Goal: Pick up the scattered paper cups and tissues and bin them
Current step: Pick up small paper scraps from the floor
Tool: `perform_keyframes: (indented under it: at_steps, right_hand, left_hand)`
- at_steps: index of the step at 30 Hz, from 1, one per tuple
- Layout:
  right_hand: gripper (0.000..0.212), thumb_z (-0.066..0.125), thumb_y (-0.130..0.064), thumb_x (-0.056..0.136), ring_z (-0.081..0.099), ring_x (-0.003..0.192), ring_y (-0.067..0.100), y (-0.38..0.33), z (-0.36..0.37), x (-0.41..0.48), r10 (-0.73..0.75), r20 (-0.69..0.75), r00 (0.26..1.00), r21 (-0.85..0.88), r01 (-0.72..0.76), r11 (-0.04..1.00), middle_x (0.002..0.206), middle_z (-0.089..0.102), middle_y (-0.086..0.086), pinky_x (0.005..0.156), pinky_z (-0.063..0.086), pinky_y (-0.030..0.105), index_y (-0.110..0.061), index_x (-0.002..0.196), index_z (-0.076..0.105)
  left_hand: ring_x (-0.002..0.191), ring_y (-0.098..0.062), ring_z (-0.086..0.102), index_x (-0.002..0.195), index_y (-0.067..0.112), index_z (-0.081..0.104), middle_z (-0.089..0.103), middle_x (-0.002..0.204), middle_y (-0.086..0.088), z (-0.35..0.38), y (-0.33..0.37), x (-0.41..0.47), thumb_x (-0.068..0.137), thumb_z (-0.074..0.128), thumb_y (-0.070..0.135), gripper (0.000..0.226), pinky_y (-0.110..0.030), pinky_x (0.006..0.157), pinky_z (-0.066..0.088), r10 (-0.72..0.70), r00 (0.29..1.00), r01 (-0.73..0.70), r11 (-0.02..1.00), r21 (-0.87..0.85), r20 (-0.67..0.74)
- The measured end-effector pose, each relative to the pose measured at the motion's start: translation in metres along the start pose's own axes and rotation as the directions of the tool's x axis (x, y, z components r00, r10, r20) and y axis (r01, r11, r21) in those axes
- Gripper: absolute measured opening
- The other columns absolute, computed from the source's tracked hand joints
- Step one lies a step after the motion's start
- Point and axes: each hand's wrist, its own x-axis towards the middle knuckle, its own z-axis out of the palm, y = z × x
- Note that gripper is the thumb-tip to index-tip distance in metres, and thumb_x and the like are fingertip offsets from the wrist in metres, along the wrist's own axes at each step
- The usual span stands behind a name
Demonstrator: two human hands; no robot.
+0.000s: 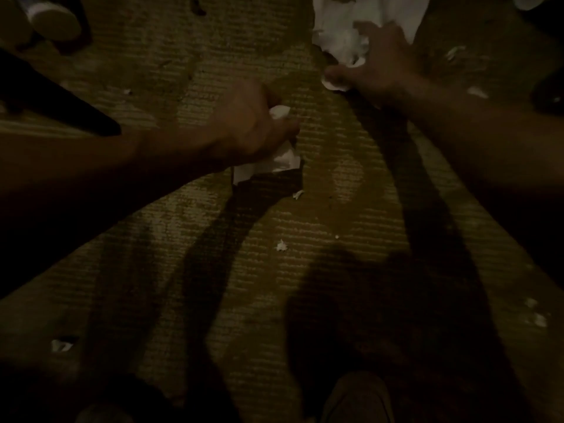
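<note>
Fingers (285, 126) on the left hand (244, 123): curled tight, gripping a crumpled white paper tissue (280, 161), its loose corner hanging below the fist just above the ribbed olive-brown carpet (351, 209). Fingers (364, 30) on the right hand (381, 65): spread wide and fairly straight, holding nothing, over a rumpled heap of white tissue (335, 29). Cannot tell through the blur whether touching it. Thumb tip right beside a small flat white scrap (334, 83).

Looks early in the job. 1 tissue in hand, nothing seen binned, no bin in view. Left to gather, judging from the floor:
- the heap
- a pale paper cup lying on its side (53, 16) at top left
- possibly a 2nd pale rim (525, 1) at top right, too cropped to name
- torn white flecks (281, 245) strewn well apart

Tissue thin, soft and deeply creased, likely to crush into a fist with no resistance. Cup stiff, smooth and round-rimmed, probably light. Carpet short-piled, corded in rows and blotchy, apt to cling to the flecks and call for fingertip pinches.

Further out, a black tapering shape (55, 99) at left, unidentifiable, and a dark shoe toe (357, 398) at the bottom edge.
</note>
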Motion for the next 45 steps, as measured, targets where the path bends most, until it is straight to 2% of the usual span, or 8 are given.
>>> perform_keyframes:
  at_steps: [7,13,19,24,29,33,38,45]
  right_hand:
    - [0.042,0.061,-0.048,0.083,0.055,0.108,0.025,0.001,0.016,-0.018,-0.075,-0.146,0.986,-0.081,0.064,0.995,0.119,0.058,0.009,0.079,0.043,0.034,-0.014,0.109,0.061]
    - [0.02,0.057,-0.041,0.08,0.059,0.079,0.023,0.015,0.016,-0.072,-0.051,-0.147,0.988,0.009,0.053,0.999,0.08,0.06,0.0,0.066,0.046,0.037,-0.022,0.076,0.054]
    - [0.03,0.056,-0.048,0.081,0.062,0.084,0.017,0.042,-0.024,-0.097,0.145,-0.266,0.953,0.12,-0.116,0.986,0.086,0.063,-0.005,0.075,0.051,0.037,-0.02,0.089,0.063]
    - [0.018,0.069,-0.036,0.081,0.057,0.084,0.002,0.031,-0.068,-0.143,0.313,-0.263,0.913,0.311,-0.228,0.923,0.089,0.057,-0.016,0.067,0.043,0.023,-0.037,0.089,0.052]
    - [0.032,0.07,-0.041,0.081,0.05,0.071,-0.008,-0.061,-0.174,-0.196,0.315,-0.223,0.922,0.325,-0.234,0.916,0.082,0.054,-0.02,0.055,0.033,0.011,-0.023,0.107,0.065]
    - [0.019,0.068,-0.039,0.082,0.053,0.067,-0.001,-0.156,-0.287,-0.218,0.16,-0.285,0.945,0.295,-0.072,0.953,0.074,0.057,-0.016,0.058,0.043,0.023,-0.021,0.083,0.062]
    - [0.019,0.066,-0.039,0.084,0.053,0.06,-0.008,-0.268,-0.415,-0.25,0.042,-0.346,0.937,0.289,0.064,0.955,0.067,0.056,-0.018,0.048,0.036,0.011,-0.031,0.071,0.055]
    - [0.019,0.065,-0.041,0.088,0.063,0.08,0.012,-0.443,-0.602,-0.298,-0.106,-0.337,0.935,0.372,0.236,0.898,0.085,0.062,-0.007,0.069,0.058,0.042,-0.024,0.09,0.057]
  left_hand:
    - [0.073,-0.012,0.064,0.094,0.006,0.073,0.066,0.077,0.001,0.008,-0.027,0.033,0.089,0.068,0.031,0.026,-0.019,0.051,0.047,0.038,0.999,-0.037,0.999,-0.038,0.025]
    - [0.075,-0.01,0.063,0.09,0.017,0.065,0.065,0.081,0.003,0.015,-0.016,0.036,0.088,0.069,0.03,0.014,-0.026,0.055,0.048,0.099,0.994,-0.098,0.995,-0.026,0.043]
    - [0.072,-0.001,0.057,0.089,0.025,0.057,0.057,0.081,0.014,0.021,0.003,0.041,0.09,0.067,0.029,0.011,-0.008,0.047,0.039,0.183,0.978,-0.178,0.982,-0.059,0.101]
    - [0.09,-0.02,0.062,0.091,0.03,0.056,0.063,0.096,-0.001,-0.005,0.05,0.02,0.089,0.065,0.038,0.013,-0.03,0.069,0.046,0.224,0.952,-0.259,0.953,0.157,0.21]
    - [0.07,-0.008,0.066,0.081,0.024,0.066,0.068,0.08,0.005,-0.071,0.145,-0.055,0.09,0.064,0.019,0.011,-0.025,0.055,0.05,0.162,0.985,-0.151,0.973,-0.176,0.054]
    - [0.069,-0.009,0.069,0.093,0.025,0.07,0.069,0.085,0.005,-0.153,0.231,-0.117,0.093,0.061,0.016,0.012,-0.03,0.058,0.058,0.16,0.983,-0.181,0.919,-0.351,-0.087]
    - [0.073,-0.008,0.067,0.086,0.029,0.068,0.067,0.084,0.007,-0.271,0.318,-0.196,0.092,0.06,0.017,0.016,-0.024,0.055,0.056,0.082,0.942,-0.233,0.858,-0.457,-0.326]
    - [0.069,0.002,0.066,0.093,0.031,0.068,0.064,0.088,0.013,-0.48,0.438,-0.325,0.092,0.058,0.018,0.017,-0.016,0.053,0.054,0.06,0.884,-0.322,0.798,-0.51,-0.463]
